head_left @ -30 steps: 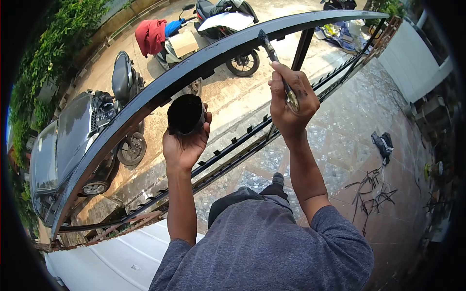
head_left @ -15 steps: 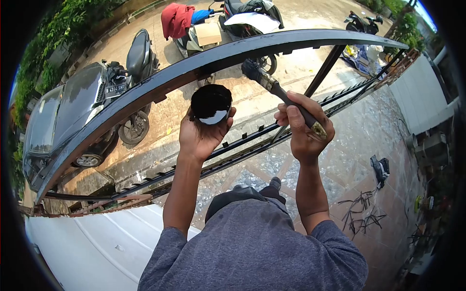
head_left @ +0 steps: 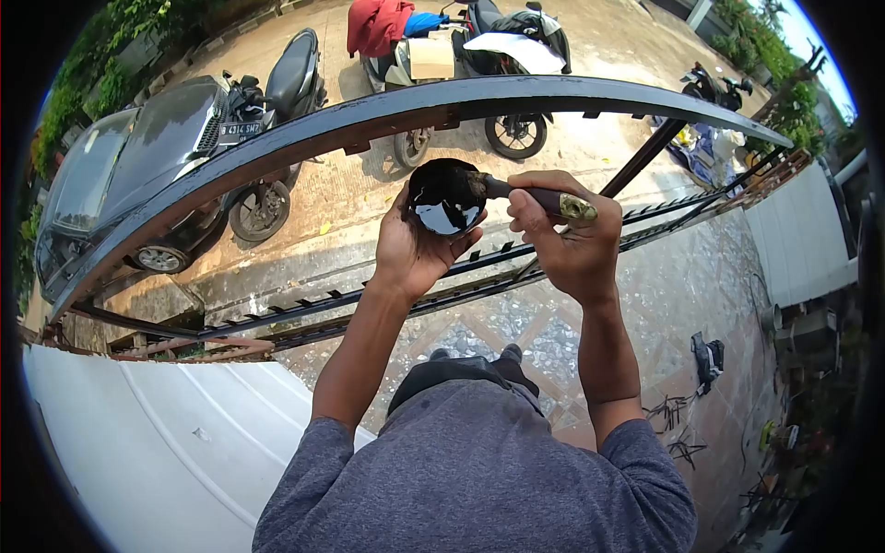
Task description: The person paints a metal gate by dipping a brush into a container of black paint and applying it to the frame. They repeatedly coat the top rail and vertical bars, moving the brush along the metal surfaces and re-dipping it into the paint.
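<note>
From the head cam: my left hand (head_left: 415, 256) is cupped around a round container of glossy black liquid (head_left: 446, 198), palm up and fingers wrapped about its side, with dark smears on the skin. My right hand (head_left: 573, 238) has a good grip on the handle of a brush (head_left: 544, 198), thumb and fingers closed on it, and the bristle end is down in the container, at the side nearer that hand. So the brush and container are touching, right in front of the long curved black metal beam (head_left: 359, 115). Below that there's a rail with short tabs (head_left: 350, 300). Beyond the beam sit a dark car (head_left: 138, 157) and some parked motorbikes, one with a red cloth (head_left: 378, 28) over it. Black strips (head_left: 678, 429) lie on the tiled floor (head_left: 664, 304) off to the right.
</note>
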Motion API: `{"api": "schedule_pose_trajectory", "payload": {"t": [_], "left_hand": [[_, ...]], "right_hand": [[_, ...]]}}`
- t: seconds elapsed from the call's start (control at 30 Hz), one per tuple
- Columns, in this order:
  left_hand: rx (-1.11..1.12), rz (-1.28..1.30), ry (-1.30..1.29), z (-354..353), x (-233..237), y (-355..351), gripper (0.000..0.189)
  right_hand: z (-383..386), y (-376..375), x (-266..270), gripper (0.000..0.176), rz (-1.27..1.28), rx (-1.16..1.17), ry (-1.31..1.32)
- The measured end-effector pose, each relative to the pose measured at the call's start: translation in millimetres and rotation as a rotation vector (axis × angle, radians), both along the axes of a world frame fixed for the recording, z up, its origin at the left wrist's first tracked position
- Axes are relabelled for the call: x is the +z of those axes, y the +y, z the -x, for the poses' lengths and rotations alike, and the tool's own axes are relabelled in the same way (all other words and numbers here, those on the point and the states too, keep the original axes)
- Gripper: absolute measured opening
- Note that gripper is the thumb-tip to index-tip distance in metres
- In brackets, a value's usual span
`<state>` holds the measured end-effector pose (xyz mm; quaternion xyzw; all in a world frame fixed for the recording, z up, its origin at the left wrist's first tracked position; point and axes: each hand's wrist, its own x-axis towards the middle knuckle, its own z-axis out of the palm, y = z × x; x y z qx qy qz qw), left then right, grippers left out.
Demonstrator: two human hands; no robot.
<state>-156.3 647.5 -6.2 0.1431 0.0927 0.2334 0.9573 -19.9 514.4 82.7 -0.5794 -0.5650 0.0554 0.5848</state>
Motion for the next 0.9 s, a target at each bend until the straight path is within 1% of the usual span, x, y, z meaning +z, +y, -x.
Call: {"api": "schedule_pose_trajectory", "payload": {"t": [0.03,0.1,0.13,0.23,0.27,0.37,0.4,0.5,0.53,0.63,0.67,0.77,0.8,0.9], "left_hand": [[0.006,0.017,-0.020,1.6,0.3,0.4,0.054],[0.015,0.049,-0.053,5.3,0.3,2.4,0.053],[0.010,0.044,-0.087,5.5,-1.4,4.5,0.052],[0.062,0.079,-0.062,4.4,5.5,3.5,0.050],[0.075,0.074,-0.067,3.4,6.7,2.6,0.049],[0.102,0.040,-0.104,2.5,8.9,-0.6,0.048],[0.107,0.054,-0.118,2.3,7.4,-1.3,0.050],[0.141,0.054,-0.104,0.4,11.0,-2.6,0.053],[0.144,0.054,-0.118,1.7,11.9,-1.5,0.054],[0.123,0.060,-0.166,2.8,13.8,0.7,0.056],[0.147,0.070,-0.136,3.2,13.6,2.3,0.057],[0.113,0.043,-0.131,5.7,9.0,12.3,0.057],[0.073,0.039,-0.205,7.2,8.1,16.2,0.057],[0.059,0.068,-0.204,11.1,6.9,24.0,0.056]], "right_hand": [[1.8,-6.5,3.1,0.018,0.001,0.037,-0.038],[0.7,-13.0,3.8,0.022,-0.005,0.123,-0.245],[1.3,-14.5,0.5,0.029,-0.033,0.139,-0.257],[-1.5,-19.9,-6.5,0.032,-0.042,0.170,-0.264],[-3.7,-22.1,-10.6,0.034,-0.019,0.182,-0.231],[-7.3,-23.8,-20.1,0.034,-0.107,0.126,-0.294],[-11.3,-22.4,-23.0,0.028,-0.164,0.132,-0.317],[-15.6,-15.7,-44.1,0.027,-0.192,0.146,0.075],[-9.2,-14.3,-41.2,0.020,-0.196,0.187,0.297],[-6.7,0.0,-37.1,0.020,-0.277,0.249,0.481],[-5.5,4.0,-34.5,0.020,-0.293,0.245,0.480],[0.5,18.3,-29.6,0.020,-0.319,0.277,0.442],[2.0,25.6,-30.9,0.020,-0.330,0.281,0.422],[5.9,44.5,-35.9,0.021,-0.314,0.248,0.399]]}}
